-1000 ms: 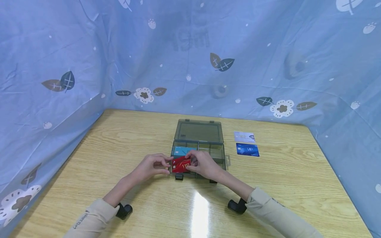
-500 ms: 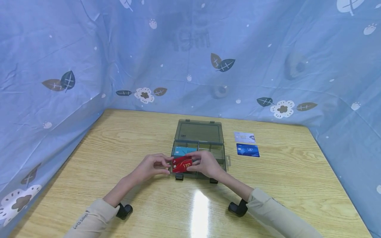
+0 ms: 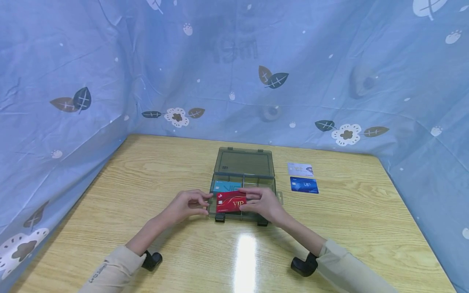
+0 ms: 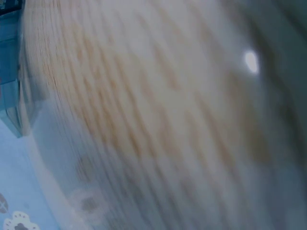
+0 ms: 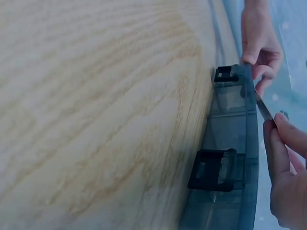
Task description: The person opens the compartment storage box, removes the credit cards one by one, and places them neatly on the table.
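My right hand pinches a red VIP card by its right end. The card sits tilted over the front left compartment of a translucent grey divider box, whose lid lies back. Seen nearly edge-on in the right wrist view, the red card is between thumb and fingers. With fingers curled, my left hand holds the box's left end near the front corner. A light blue card lies in the back left compartment, its lower part hidden by the red card.
Right of the box, a silver VIP card and a dark blue VIP card lie flat on the wooden table. Two black latches stick out from the box's front. A blue patterned curtain surrounds the table's back and sides.
My right hand has moved right with the red card, drawing it away from the box's left edge and showing more of its face. The left hand has stayed in place.
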`<state>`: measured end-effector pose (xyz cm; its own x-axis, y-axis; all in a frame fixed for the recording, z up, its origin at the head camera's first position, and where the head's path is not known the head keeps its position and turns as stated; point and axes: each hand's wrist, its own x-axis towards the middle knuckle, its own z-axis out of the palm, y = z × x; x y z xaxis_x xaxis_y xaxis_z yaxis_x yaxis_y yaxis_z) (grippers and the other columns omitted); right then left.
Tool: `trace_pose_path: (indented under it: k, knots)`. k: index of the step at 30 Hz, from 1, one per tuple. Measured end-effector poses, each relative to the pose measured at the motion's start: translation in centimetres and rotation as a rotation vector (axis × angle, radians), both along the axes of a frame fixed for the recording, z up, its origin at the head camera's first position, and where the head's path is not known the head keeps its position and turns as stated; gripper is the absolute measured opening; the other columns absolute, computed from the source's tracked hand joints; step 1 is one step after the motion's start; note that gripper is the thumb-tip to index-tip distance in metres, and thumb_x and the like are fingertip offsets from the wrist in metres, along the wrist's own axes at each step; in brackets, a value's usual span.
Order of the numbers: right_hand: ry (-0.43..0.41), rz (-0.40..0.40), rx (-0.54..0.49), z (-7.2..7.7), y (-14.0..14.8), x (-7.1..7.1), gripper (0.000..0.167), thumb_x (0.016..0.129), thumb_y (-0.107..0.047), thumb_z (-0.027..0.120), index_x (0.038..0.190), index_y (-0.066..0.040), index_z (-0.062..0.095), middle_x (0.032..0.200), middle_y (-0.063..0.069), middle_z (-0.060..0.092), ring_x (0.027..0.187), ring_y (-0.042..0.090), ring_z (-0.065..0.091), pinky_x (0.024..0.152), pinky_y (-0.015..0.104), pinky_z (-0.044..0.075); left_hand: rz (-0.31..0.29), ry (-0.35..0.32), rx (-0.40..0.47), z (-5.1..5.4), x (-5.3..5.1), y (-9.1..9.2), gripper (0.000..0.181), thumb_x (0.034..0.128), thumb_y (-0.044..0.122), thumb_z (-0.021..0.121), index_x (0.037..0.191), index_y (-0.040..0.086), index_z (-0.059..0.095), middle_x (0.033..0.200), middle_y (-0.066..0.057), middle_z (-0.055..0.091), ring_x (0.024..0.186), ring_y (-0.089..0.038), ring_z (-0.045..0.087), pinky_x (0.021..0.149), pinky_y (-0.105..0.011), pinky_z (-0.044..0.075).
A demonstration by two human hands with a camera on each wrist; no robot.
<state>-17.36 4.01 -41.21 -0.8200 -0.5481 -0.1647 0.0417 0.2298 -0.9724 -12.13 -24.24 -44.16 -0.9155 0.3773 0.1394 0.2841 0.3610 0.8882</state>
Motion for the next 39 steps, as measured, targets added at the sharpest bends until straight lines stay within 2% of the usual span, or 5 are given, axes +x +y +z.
trace_pose_path:
  k: [7, 13, 20, 34, 39]
  knots:
    - [-0.112, -0.008, -0.074, -0.3, 1.3, 0.1, 0.051, 0.083, -0.003, 0.074, 0.131, 0.0, 0.056, 0.118, 0.02, 0.064, 0.103, 0.027, 0.066, 0.083, 0.033, 0.058, -0.004, 0.004, 0.008, 0.1, 0.0, 0.0, 0.011, 0.0772, 0.004, 0.077, 0.083, 0.004, 0.068, 0.12, -0.024, 0.062, 0.1, -0.029, 0.066, 0.089, -0.025, 0.054]
    - [-0.168, -0.023, -0.13, -0.5, 2.2, 0.4, 0.054, 0.082, -0.001, 0.074, 0.132, 0.001, 0.054, 0.117, 0.021, 0.064, 0.103, 0.026, 0.066, 0.085, 0.033, 0.058, -0.003, 0.011, 0.008, 0.1, 0.0, 0.0, 0.011, 0.0769, 0.004, 0.077, 0.083, 0.004, 0.068, 0.12, -0.024, 0.061, 0.1, -0.029, 0.066, 0.089, -0.025, 0.054]
    - [-0.155, -0.016, -0.175, -0.8, 3.7, 0.8, 0.056, 0.083, 0.001, 0.073, 0.133, 0.007, 0.05, 0.115, 0.023, 0.065, 0.098, 0.02, 0.068, 0.086, 0.029, 0.057, -0.001, 0.003, 0.012, 0.0, 0.0, 0.0, 0.012, 0.0766, 0.004, 0.077, 0.083, 0.004, 0.068, 0.121, -0.024, 0.061, 0.101, -0.03, 0.066, 0.089, -0.025, 0.054]
    - [-0.13, -0.068, -0.059, -0.1, 7.1, 1.6, 0.058, 0.082, -0.006, 0.075, 0.134, 0.005, 0.051, 0.112, 0.018, 0.067, 0.098, 0.016, 0.067, 0.086, 0.025, 0.056, -0.008, 0.006, 0.026, 0.2, 0.1, 0.1, 0.013, 0.0759, 0.002, 0.078, 0.083, 0.001, 0.067, 0.12, -0.025, 0.06, 0.102, -0.033, 0.065, 0.091, -0.025, 0.053]
    - [-0.137, -0.079, -0.057, -0.2, 8.0, 1.7, 0.059, 0.083, -0.006, 0.075, 0.135, 0.006, 0.049, 0.121, 0.023, 0.061, 0.098, 0.016, 0.067, 0.089, 0.027, 0.055, -0.013, -0.001, 0.034, 0.2, 0.1, 0.1, 0.013, 0.0762, 0.002, 0.077, 0.083, 0.0, 0.066, 0.12, -0.025, 0.06, 0.102, -0.034, 0.065, 0.09, -0.025, 0.053]
